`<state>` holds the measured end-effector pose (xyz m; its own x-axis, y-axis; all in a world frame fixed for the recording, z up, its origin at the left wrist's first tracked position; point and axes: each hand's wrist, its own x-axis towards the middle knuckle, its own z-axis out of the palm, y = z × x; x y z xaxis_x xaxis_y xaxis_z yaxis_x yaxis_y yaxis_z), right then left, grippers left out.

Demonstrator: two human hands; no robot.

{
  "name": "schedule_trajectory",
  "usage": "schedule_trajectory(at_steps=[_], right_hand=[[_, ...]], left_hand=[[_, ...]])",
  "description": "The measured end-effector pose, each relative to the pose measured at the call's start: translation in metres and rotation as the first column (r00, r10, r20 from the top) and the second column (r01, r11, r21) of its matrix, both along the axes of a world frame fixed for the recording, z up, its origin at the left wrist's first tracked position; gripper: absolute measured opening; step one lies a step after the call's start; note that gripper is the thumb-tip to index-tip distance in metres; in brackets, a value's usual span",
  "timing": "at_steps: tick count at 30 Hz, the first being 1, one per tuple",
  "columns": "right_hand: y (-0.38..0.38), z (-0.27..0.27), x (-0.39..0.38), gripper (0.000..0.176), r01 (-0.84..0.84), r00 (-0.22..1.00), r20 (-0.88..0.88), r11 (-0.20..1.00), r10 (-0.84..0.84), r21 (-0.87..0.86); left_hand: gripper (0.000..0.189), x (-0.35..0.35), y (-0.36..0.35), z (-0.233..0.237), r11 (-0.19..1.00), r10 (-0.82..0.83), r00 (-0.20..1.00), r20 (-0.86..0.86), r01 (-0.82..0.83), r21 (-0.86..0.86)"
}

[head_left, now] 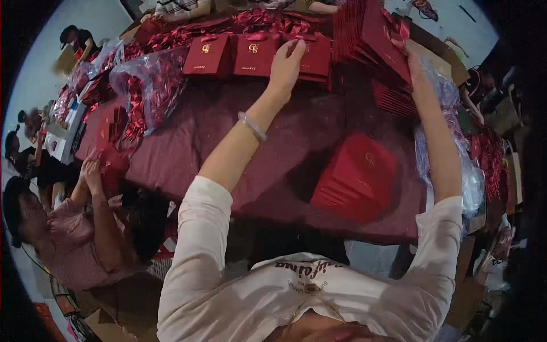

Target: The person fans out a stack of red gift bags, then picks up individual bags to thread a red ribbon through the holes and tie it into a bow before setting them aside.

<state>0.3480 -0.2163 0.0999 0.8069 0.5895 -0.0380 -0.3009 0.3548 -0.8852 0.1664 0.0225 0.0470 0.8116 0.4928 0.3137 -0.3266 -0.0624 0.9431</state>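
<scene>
My left hand (pixel 286 64) is at the far side of the table, its fingers closed at the top edge of a red paper gift bag (pixel 314 64) in the rightmost of three standing rows. Beside it stand two more rows of red gift bags with gold lettering, a middle row (pixel 252 56) and a left row (pixel 206 56). At the upper right, my right hand (pixel 415 64) grips the edge of a thick stack of red gift bags (pixel 373 43), tilted above the table; some of its fingers are hidden. Another fanned stack of bags (pixel 358 179) lies nearer my body.
A dark red cloth (pixel 228 171) covers the table. Red ribbons (pixel 250 21) are heaped along the back. Clear plastic bags (pixel 154 80) with red contents lie at the left. More gift bags (pixel 394 100) lie beneath the raised stack. A co-worker (pixel 85 228) sits at the left.
</scene>
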Motion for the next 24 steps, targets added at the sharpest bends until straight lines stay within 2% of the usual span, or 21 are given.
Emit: schedule_trajectory(at_steps=[1, 2, 4, 5, 7, 8, 10, 11, 12, 14, 16, 17, 18, 19, 21, 22, 23, 24], right_hand=[[-0.008, -0.001, 0.010, 0.027, 0.222, 0.975, 0.034, 0.972, -0.220, -0.072], [-0.012, -0.005, 0.022, 0.027, 0.235, 0.972, 0.048, 0.970, -0.232, -0.060], [-0.004, -0.032, 0.053, 0.026, 0.128, 0.992, 0.036, 0.974, -0.123, -0.185], [0.000, -0.054, 0.080, 0.026, 0.072, 0.997, 0.024, 0.967, -0.068, -0.246], [0.009, -0.069, 0.110, 0.026, -0.041, 0.999, -0.014, 0.930, 0.039, -0.365], [0.014, -0.064, 0.097, 0.026, -0.037, 0.999, -0.018, 0.928, 0.033, -0.372], [0.032, -0.059, 0.070, 0.023, -0.047, 0.998, -0.060, 0.901, 0.023, -0.430], [0.040, -0.056, 0.057, 0.019, -0.023, 0.995, -0.092, 0.874, -0.024, -0.486], [0.045, -0.056, 0.052, 0.016, -0.006, 0.990, -0.123, 0.840, -0.073, -0.542], [0.041, -0.070, 0.072, 0.017, -0.037, 0.983, -0.173, 0.850, -0.065, -0.525], [0.038, -0.080, 0.088, 0.019, -0.195, 0.942, -0.335, 0.847, 0.021, -0.495], [0.041, -0.081, 0.089, 0.019, -0.197, 0.939, -0.344, 0.847, 0.018, -0.494], [0.043, -0.083, 0.090, 0.018, -0.186, 0.958, -0.288, 0.798, 0.017, -0.573], [0.044, -0.084, 0.091, 0.018, -0.169, 0.973, -0.229, 0.742, 0.021, -0.649], [0.048, -0.100, 0.114, 0.018, -0.134, 0.984, -0.178, 0.696, 0.009, -0.706], [0.050, -0.099, 0.111, 0.018, -0.091, 0.993, -0.118, 0.651, 0.002, -0.754], [0.049, -0.097, 0.107, 0.018, -0.087, 0.993, -0.118, 0.654, -0.004, -0.752], [0.047, -0.092, 0.104, 0.023, -0.100, 0.995, -0.075, 0.666, 0.065, -0.739]], left_hand=[[0.042, 0.020, 0.011, -0.003, 0.933, 0.133, 0.991, 0.002, -0.126, 0.336], [0.036, 0.050, 0.025, -0.012, 0.754, 0.206, 0.978, 0.029, -0.177, 0.633], [0.035, 0.089, 0.032, -0.015, 0.782, 0.074, 0.985, -0.158, 0.041, 0.622], [0.039, 0.109, 0.035, -0.023, 0.472, 0.184, 0.982, -0.042, -0.051, 0.880], [0.045, 0.141, 0.041, -0.029, 0.326, 0.152, 0.982, -0.112, 0.058, 0.944], [0.049, 0.149, 0.040, -0.032, 0.247, 0.204, 0.974, -0.103, 0.051, 0.968], [0.051, 0.164, 0.041, -0.033, 0.163, 0.241, 0.909, -0.340, 0.308, 0.938], [0.050, 0.173, 0.046, -0.042, 0.148, 0.223, 0.885, -0.409, 0.384, 0.911], [0.050, 0.180, 0.050, -0.054, 0.150, 0.218, 0.884, -0.414, 0.389, 0.909], [0.045, 0.184, 0.053, -0.073, 0.177, 0.194, 0.933, -0.303, 0.271, 0.946], [0.044, 0.184, 0.053, -0.071, 0.190, 0.172, 0.938, -0.303, 0.270, 0.944], [0.048, 0.184, 0.053, -0.064, 0.212, 0.186, 0.906, -0.381, 0.342, 0.916], [0.051, 0.180, 0.053, -0.060, 0.234, 0.199, 0.867, -0.457, 0.411, 0.881], [0.052, 0.184, 0.059, -0.067, 0.302, 0.128, 0.881, -0.455, 0.403, 0.864], [0.048, 0.180, 0.057, -0.067, 0.383, 0.112, 0.914, -0.391, 0.323, 0.865], [0.056, 0.181, 0.058, -0.068, 0.413, 0.091, 0.922, -0.376, 0.309, 0.857], [0.056, 0.182, 0.058, -0.069, 0.408, 0.087, 0.923, -0.376, 0.311, 0.858], [0.063, 0.184, 0.058, -0.069, 0.461, 0.079, 0.905, -0.419, 0.339, 0.820]])
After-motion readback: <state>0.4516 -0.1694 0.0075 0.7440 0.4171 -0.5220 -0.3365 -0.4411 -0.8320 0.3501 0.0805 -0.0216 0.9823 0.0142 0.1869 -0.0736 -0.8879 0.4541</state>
